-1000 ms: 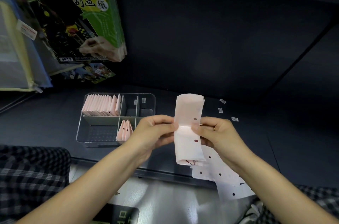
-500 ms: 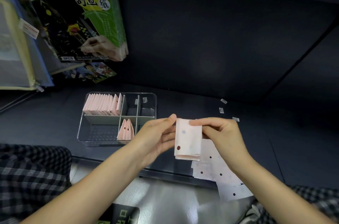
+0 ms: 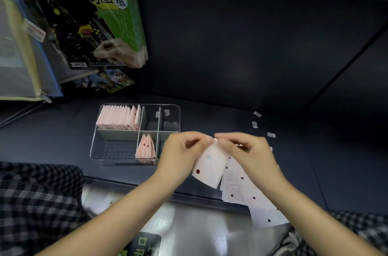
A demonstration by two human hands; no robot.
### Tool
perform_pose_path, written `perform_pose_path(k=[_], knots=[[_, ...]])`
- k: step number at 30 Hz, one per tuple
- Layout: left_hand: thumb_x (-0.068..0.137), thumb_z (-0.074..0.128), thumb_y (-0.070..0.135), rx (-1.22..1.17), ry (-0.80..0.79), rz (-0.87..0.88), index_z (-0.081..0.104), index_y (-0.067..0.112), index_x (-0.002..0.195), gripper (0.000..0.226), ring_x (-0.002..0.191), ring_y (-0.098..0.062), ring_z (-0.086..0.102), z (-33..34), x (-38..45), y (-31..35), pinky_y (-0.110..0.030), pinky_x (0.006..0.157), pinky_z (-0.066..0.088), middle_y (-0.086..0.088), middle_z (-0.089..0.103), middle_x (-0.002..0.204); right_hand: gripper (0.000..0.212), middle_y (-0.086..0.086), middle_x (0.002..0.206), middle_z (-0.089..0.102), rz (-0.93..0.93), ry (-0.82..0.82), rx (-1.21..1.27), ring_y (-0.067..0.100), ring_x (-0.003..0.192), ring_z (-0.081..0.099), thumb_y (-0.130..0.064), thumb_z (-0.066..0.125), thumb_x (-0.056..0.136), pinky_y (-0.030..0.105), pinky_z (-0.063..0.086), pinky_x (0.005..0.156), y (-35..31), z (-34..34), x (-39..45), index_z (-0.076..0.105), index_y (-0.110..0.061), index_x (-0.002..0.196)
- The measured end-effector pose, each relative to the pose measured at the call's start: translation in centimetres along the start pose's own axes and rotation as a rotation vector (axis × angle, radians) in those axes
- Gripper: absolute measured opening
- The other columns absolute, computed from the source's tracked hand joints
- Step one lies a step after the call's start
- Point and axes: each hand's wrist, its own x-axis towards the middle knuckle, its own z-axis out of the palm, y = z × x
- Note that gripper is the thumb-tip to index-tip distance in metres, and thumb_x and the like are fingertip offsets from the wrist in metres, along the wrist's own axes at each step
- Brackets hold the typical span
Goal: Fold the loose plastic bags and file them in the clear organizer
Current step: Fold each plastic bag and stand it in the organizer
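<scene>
A folded pink bag with dark dots hangs over the shelf's front edge. My left hand and my right hand both pinch its top edge, fingertips nearly meeting. Loose white dotted bags lie in a pile under my right hand and spill past the edge. The clear organizer sits to the left of my hands. Its back-left compartment holds a row of folded pink bags, and a middle front compartment holds a few more folded bags.
A green scratch-paper pack and a zip folder lean at the back left. Three small white labels lie on the dark shelf behind my hands. Checked trouser legs show at both lower corners.
The long pink strip was folded down in half into a short packet. Both hands have shifted to pinch its top edge, and the packet now hangs tilted to the right.
</scene>
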Motion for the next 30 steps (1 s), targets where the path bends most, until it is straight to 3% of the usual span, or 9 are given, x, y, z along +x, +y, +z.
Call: perform_pose_path(k=[5,11,16,23,30], knots=[[0.085,0.066,0.015,0.109,-0.013,0.107,0.073,0.029,0.073,0.02,0.076,-0.009,0.067,0.4,-0.4,-0.2,-0.026,0.072,0.053,0.01,0.073,0.077,0.025,-0.016,0.076,0.072,-0.037,0.062,-0.125,-0.001,0.079,0.065,-0.012,0.071,0.079,0.008,0.046,0.068,0.2,-0.2,0.2,0.074,-0.036,0.07],[0.079,0.073,0.008,0.018,-0.083,-0.059,0.073,0.019,0.067,0.016,0.065,-0.015,0.067,0.1,-0.4,-0.3,-0.031,0.068,0.053,-0.005,0.072,0.07,0.025,-0.015,0.076,0.072,-0.053,0.098,-0.166,0.003,0.075,0.065,-0.011,0.069,0.081,0.016,0.048,0.069,-0.2,-0.9,0.3,0.072,-0.032,0.067],[0.074,0.077,0.008,-0.022,-0.105,-0.165,0.071,0.017,0.059,0.019,0.057,-0.014,0.059,0.0,-0.4,-0.3,-0.027,0.063,0.048,-0.007,0.067,0.059,0.024,-0.014,0.076,0.072,-0.051,0.106,-0.123,0.001,0.075,0.066,-0.011,0.07,0.079,0.01,0.048,0.067,-0.7,-1.6,0.5,0.074,-0.031,0.068],[0.075,0.076,0.008,-0.081,-0.018,-0.203,0.071,0.016,0.06,0.018,0.051,-0.009,0.053,-0.2,-0.6,-0.6,-0.02,0.054,0.041,-0.004,0.064,0.055,0.015,-0.007,0.073,0.072,0.074,0.094,-0.048,0.004,0.069,0.064,-0.011,0.072,0.078,0.011,0.048,0.064,-0.2,-1.7,0.8,0.074,-0.022,0.067],[0.078,0.074,0.007,-0.108,-0.04,-0.2,0.072,0.011,0.068,0.011,0.053,-0.006,0.058,-0.4,-0.3,-0.4,-0.015,0.052,0.048,-0.004,0.067,0.059,0.015,-0.003,0.07,0.071,0.041,0.154,-0.046,0.005,0.064,0.061,-0.01,0.073,0.077,0.014,0.05,0.063,-0.2,-2.1,1.2,0.074,-0.022,0.067]])
